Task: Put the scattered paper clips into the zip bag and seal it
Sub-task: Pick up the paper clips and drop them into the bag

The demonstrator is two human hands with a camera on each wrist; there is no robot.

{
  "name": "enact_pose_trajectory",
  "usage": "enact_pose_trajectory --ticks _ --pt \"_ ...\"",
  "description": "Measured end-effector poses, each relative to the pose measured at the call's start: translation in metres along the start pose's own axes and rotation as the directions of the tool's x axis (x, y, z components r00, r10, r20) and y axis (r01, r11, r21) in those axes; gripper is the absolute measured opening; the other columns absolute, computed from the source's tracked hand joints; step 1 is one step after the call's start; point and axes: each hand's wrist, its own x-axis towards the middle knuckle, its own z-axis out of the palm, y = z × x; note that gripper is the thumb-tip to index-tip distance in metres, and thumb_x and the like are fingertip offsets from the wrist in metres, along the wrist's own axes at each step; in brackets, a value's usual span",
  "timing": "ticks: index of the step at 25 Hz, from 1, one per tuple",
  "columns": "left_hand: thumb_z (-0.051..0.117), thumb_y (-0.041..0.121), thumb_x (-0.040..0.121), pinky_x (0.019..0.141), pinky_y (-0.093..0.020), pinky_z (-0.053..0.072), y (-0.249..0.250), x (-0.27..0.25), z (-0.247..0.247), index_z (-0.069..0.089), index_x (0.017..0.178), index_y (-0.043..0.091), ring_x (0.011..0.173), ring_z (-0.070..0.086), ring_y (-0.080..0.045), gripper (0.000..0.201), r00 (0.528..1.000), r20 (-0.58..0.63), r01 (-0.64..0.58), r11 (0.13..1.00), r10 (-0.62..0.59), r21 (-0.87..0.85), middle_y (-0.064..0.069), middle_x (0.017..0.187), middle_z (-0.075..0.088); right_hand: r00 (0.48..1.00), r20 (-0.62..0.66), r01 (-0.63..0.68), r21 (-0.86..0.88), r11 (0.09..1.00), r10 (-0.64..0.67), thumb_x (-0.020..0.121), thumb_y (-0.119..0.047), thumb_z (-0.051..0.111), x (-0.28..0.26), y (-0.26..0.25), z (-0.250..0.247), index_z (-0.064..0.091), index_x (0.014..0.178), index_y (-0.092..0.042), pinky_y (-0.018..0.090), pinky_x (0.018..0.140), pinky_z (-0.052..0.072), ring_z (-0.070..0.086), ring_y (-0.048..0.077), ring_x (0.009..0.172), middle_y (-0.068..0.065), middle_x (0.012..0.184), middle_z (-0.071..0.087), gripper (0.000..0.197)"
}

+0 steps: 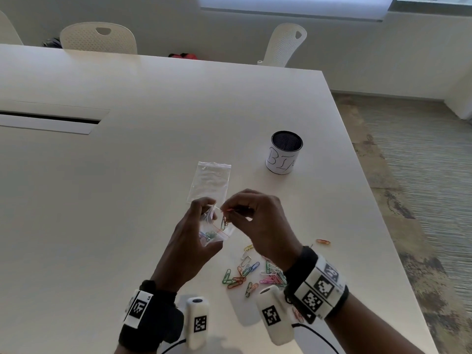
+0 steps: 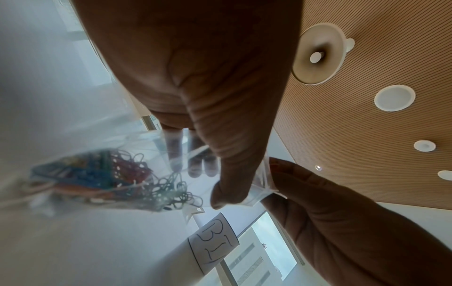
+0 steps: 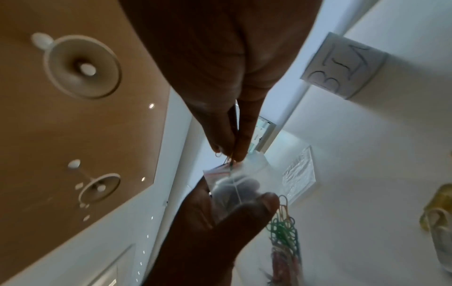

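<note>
My left hand (image 1: pixel 202 223) holds a small clear zip bag (image 1: pixel 217 229) upright above the table, thumb in front and fingers behind its open mouth. Several coloured paper clips (image 2: pixel 110 178) lie bunched in its bottom. My right hand (image 1: pixel 231 211) pinches a few clips (image 3: pixel 228 157) right at the bag's mouth (image 3: pixel 220 170); one red clip (image 1: pixel 224 222) hangs into the bag. More scattered clips (image 1: pixel 252 274) lie on the white table (image 1: pixel 127 200) under my right wrist, and a single orange one (image 1: pixel 323 241) lies further right.
A second, empty zip bag (image 1: pixel 210 181) lies flat just beyond my hands. A black mesh cup with a white label (image 1: pixel 284 152) stands at the back right. The table's right edge (image 1: pixel 378 200) is close, and chairs (image 1: pixel 98 38) stand behind the far edge.
</note>
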Motion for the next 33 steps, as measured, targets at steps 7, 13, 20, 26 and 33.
enact_pose_trajectory --ticks 7,13,20,26,33 --pt "0.084 0.006 0.077 0.081 -0.03 0.059 -0.006 0.0 0.003 0.043 0.135 0.031 0.101 0.068 -0.007 0.075 1.0 -0.014 -0.021 1.0 0.021 -0.007 0.013 0.116 0.065 0.955 0.291 0.148 -0.276 0.95 -0.064 0.089 -0.006 0.078 0.012 -0.011 0.014 0.08 0.11 -0.01 0.006 0.073 0.05 0.078 0.013 0.087 0.007 0.105 0.081 0.021" --pt "0.084 0.007 0.077 0.077 -0.027 0.06 -0.005 -0.001 0.003 0.042 0.132 0.035 0.102 0.067 -0.008 0.075 1.0 -0.022 -0.019 1.0 0.019 -0.006 0.019 0.116 0.062 0.956 0.244 0.219 -0.215 0.952 -0.165 0.091 -0.01 0.076 0.019 -0.02 -0.003 0.081 0.104 -0.008 0.017 0.076 0.06 0.076 0.007 0.084 0.003 0.098 0.08 0.014" --pt "0.087 0.006 0.075 0.08 -0.004 0.048 -0.008 -0.001 0.0 0.041 0.137 0.029 0.106 0.061 0.0 0.081 0.999 -0.027 -0.019 1.0 0.019 0.02 0.017 0.111 0.058 0.983 0.186 0.063 -0.327 0.943 -0.001 0.093 -0.013 0.075 -0.007 0.01 -0.036 0.077 0.104 -0.013 0.02 0.077 0.061 0.071 0.004 0.082 -0.001 0.097 0.077 0.012" --pt "0.089 0.007 0.075 0.081 -0.007 0.052 -0.01 0.0 -0.002 0.04 0.139 0.029 0.107 0.064 -0.006 0.084 0.999 -0.025 -0.03 0.999 0.031 0.044 0.008 0.112 0.06 0.848 0.491 0.044 -0.441 0.896 0.2 0.091 -0.048 0.072 -0.043 0.036 -0.015 0.067 0.124 -0.03 0.027 0.098 0.053 0.055 0.004 0.113 -0.01 0.132 0.06 0.038" --pt "0.088 0.003 0.073 0.081 -0.005 0.049 -0.01 -0.001 -0.003 0.042 0.138 0.03 0.104 0.062 0.001 0.084 0.998 -0.037 -0.04 0.998 0.042 0.05 0.009 0.11 0.06 0.749 0.661 0.284 -0.374 0.883 0.039 0.09 -0.031 0.075 -0.053 0.04 0.009 0.073 0.113 -0.026 0.026 0.1 0.039 0.054 0.012 0.114 -0.007 0.12 0.066 0.023"
